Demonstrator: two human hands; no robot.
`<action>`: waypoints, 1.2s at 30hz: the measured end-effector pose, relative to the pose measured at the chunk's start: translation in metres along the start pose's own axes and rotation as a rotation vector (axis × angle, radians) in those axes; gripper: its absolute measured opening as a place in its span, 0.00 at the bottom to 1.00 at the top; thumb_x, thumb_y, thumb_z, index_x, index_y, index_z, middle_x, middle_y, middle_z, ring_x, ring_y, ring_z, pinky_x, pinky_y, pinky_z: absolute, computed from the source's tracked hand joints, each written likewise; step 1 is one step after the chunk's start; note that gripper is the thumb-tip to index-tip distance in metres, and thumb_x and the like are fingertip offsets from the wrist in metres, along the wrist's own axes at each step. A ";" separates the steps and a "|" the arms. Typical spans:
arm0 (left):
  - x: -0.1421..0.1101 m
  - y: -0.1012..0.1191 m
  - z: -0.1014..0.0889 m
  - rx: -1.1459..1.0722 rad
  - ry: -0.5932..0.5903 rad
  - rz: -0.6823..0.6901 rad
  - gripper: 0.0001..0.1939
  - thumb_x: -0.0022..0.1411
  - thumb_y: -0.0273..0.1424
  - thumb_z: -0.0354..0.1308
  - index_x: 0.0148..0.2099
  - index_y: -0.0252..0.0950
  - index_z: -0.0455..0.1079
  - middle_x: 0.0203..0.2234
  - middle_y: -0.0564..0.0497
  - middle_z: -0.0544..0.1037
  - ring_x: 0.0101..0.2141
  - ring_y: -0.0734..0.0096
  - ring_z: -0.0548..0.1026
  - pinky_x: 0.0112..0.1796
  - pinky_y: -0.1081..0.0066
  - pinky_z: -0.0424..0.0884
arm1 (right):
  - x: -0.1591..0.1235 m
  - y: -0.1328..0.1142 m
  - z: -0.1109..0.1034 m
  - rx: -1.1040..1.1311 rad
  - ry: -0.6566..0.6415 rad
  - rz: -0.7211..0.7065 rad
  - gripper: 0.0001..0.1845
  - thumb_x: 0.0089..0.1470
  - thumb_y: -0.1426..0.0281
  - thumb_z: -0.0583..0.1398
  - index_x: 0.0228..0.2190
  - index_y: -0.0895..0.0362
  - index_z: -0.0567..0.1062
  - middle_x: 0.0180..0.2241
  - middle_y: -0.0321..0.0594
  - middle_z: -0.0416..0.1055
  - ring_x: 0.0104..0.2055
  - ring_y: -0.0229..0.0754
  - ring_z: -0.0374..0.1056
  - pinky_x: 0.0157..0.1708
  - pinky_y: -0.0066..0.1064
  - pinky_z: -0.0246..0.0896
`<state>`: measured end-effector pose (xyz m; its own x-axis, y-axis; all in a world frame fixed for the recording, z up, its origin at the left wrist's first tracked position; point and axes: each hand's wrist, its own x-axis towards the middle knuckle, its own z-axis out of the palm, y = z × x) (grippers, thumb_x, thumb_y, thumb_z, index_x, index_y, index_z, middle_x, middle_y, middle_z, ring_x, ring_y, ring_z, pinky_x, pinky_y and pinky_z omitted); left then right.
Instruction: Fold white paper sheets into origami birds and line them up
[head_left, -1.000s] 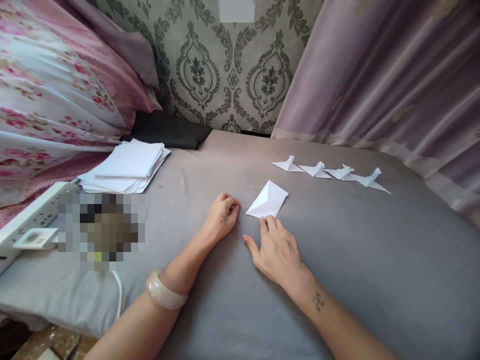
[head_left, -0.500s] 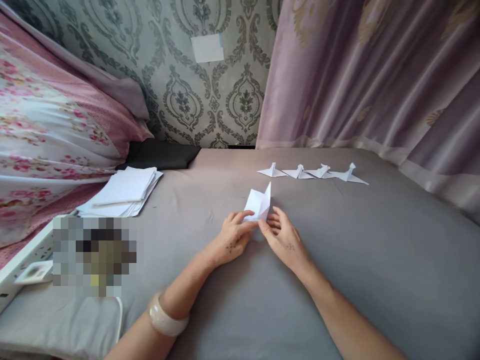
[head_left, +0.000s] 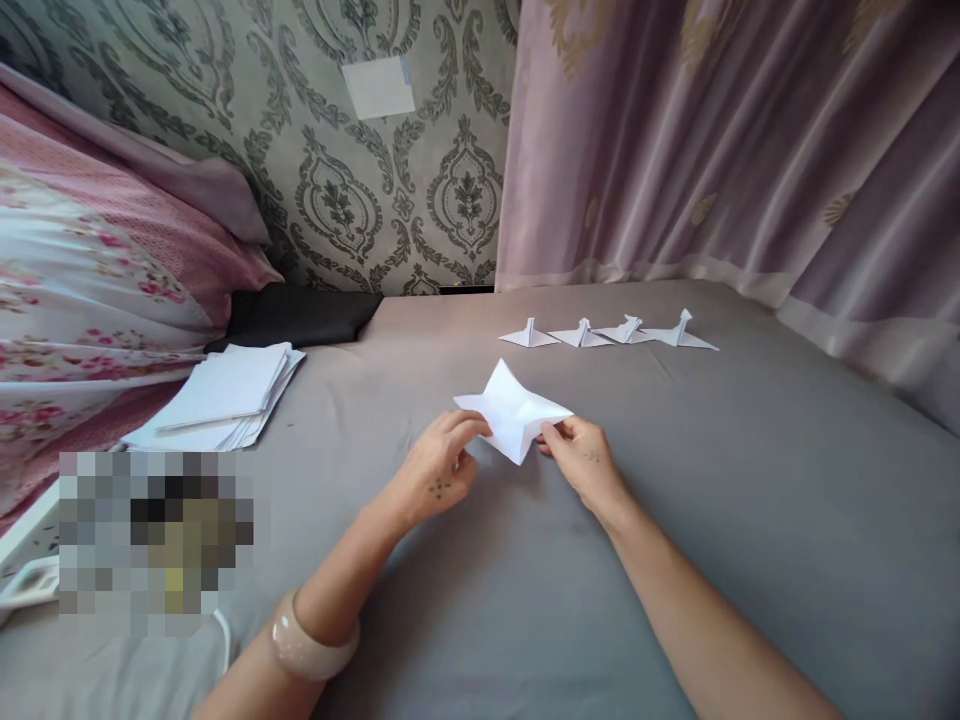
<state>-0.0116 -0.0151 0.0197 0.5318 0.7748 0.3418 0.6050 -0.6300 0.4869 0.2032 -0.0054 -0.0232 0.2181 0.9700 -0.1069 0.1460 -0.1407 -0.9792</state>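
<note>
A white sheet of paper point(head_left: 516, 412), creased and spread into a four-pointed star shape, is held just above the grey cloth. My right hand point(head_left: 583, 455) pinches its right-hand point between thumb and fingers. At the paper's lower left edge is my left hand point(head_left: 442, 465), its bent fingertips touching or nearly touching the sheet. The left thumb stands apart from those fingers. Behind the paper, several folded white paper birds point(head_left: 531, 335) stand in a row with their wings spread.
A stack of white paper point(head_left: 225, 385) lies at the left, in front of a black folded item point(head_left: 300, 315). A blurred-out object point(head_left: 180, 535), a white power strip point(head_left: 34, 535) and a cable point(head_left: 223, 640) are at the lower left. Curtains point(head_left: 630, 150) hang behind.
The paper has opened from a folded shape into a flatter star. My left hand has moved left, away from the right hand, which now grips the right point. The view has shifted slightly.
</note>
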 end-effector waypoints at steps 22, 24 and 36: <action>0.009 0.039 0.043 0.717 -0.247 0.072 0.12 0.66 0.22 0.45 0.47 0.30 0.67 0.39 0.41 0.75 0.39 0.57 0.73 0.40 0.60 0.64 | -0.033 -0.033 -0.003 -0.443 -0.303 -0.566 0.20 0.55 0.77 0.52 0.45 0.50 0.75 0.42 0.37 0.76 0.44 0.39 0.70 0.47 0.34 0.64; 0.007 0.040 0.044 0.708 -0.236 0.063 0.11 0.65 0.22 0.46 0.46 0.30 0.67 0.38 0.41 0.75 0.37 0.58 0.73 0.39 0.61 0.64 | -0.035 -0.031 -0.006 -0.542 -0.364 -0.623 0.24 0.54 0.79 0.50 0.48 0.50 0.73 0.44 0.38 0.75 0.47 0.40 0.68 0.49 0.35 0.63; -0.007 0.028 0.035 0.478 -0.232 0.089 0.15 0.71 0.31 0.43 0.38 0.35 0.70 0.32 0.49 0.75 0.37 0.65 0.73 0.38 0.66 0.65 | -0.053 -0.006 -0.039 -1.002 -0.275 -0.835 0.17 0.55 0.79 0.52 0.41 0.56 0.76 0.35 0.42 0.68 0.36 0.42 0.64 0.36 0.35 0.61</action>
<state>0.0222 -0.0401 0.0032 0.6774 0.7197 0.1522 0.7252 -0.6880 0.0256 0.2285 -0.0641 -0.0047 -0.4666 0.8276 0.3120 0.8075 0.5425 -0.2316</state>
